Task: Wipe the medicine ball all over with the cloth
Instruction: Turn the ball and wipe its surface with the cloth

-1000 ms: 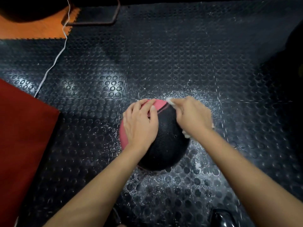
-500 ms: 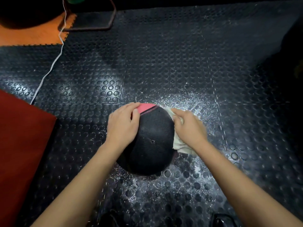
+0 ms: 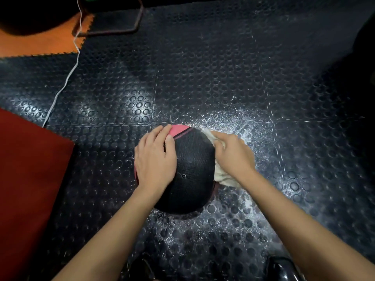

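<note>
— Head view first: how many of each did you count?

— One medicine ball, black with a pink panel, resting on the studded black floor. One pale cloth, two bare hands. The left hand lay spread over the ball's left side, fingers fairly straight and pressing on it, fingertips reaching the pink panel. The right hand was curled round the cloth, holding it against the ball's right side.

— What differed from half a second before?

— Little. The ball had the same black face up with the small valve hole showing, and the pink sliver at the far edge looked much the same. The cloth hung below the right hand as before, a corner poking out past the fingers at the top.

— And room around it?

— White specks dusted the floor around the ball, thickest to the right. One red mat lay well apart on the left, its edge clear of the ball. One white cord ran across the floor far left, from an orange tile at the top corner. A dark bent metal bar sat far behind. Open floor lay beyond the ball and to its right.
</note>
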The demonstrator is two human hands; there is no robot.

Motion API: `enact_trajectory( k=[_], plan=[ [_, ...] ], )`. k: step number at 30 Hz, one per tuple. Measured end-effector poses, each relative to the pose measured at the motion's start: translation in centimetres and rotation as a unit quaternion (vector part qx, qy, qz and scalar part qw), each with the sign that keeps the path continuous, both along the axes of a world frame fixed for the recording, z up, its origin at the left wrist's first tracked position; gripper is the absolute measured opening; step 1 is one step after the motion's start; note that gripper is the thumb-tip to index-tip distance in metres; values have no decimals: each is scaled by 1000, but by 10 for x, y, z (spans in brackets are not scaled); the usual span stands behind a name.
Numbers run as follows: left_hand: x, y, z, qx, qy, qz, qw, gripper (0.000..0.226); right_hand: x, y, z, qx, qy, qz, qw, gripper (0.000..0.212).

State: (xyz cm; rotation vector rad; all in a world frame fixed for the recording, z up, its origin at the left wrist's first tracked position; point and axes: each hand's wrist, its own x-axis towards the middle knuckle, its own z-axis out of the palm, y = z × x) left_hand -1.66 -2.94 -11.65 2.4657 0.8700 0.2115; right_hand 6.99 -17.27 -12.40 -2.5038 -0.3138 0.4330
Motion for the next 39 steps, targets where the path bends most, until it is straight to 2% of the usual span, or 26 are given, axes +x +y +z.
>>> enact_trajectory(
  k=[3,5,6,8,10,11,15,17,18,21,22,23,25,29,30,31,33,34,36,39],
  plan=[
    [5,-1,1,6,3,9,1000,60,-23,10,16,-17,-120,60,991,35],
    [3,0,3,-1,3,10,1000,59,-45,9,23,4,-174,113,978,36],
    [2,1,3,-5,2,10,1000,56,-45,5,20,3,-169,127,977,38],
    [-1,1,3,-12,1,6,1000,48,-22,-1,5,9,-106,75,991,39],
    [-1,0,2,-7,-2,6,1000,49,-4,-1,-2,21,-22,16,999,36],
    [2,0,2,-3,-2,7,1000,53,-5,2,-1,16,-23,6,1000,35],
    [10,3,1,-8,6,30,1000,45,-43,12,22,-7,-187,103,977,33],
    [9,5,2,-17,10,19,1000,44,-35,9,20,-20,-202,120,972,37],
    [8,5,2,-23,12,6,1000,44,-23,6,13,-27,-171,104,979,38],
    [4,7,2,-28,-1,-38,999,46,10,-1,-6,7,2,28,1000,36],
    [4,6,2,-28,-11,-36,999,46,12,-1,-8,9,4,20,1000,35],
    [5,4,2,-31,-20,-23,999,45,9,2,-6,0,-21,24,999,36],
    [10,0,4,-32,-36,13,999,43,-9,7,5,-37,-128,42,990,35],
    [8,-1,4,-31,-55,35,997,48,-45,8,15,-42,-289,178,940,39],
    [4,-1,3,-35,-59,30,997,51,-38,4,13,-47,-283,194,938,40],
    [2,-2,2,-35,-61,26,997,53,-28,2,11,-47,-250,171,952,39],
    [3,-5,0,-23,-60,28,998,56,-12,4,11,-49,-167,81,981,37],
    [6,-6,0,-15,-55,33,998,57,-16,7,16,-54,-172,62,982,36],
    [13,-6,0,-4,-49,35,998,59,-37,17,23,-59,-223,114,966,32],
    [12,-3,-2,-13,-43,24,999,59,-45,15,23,-58,-282,207,935,39]
  ],
)
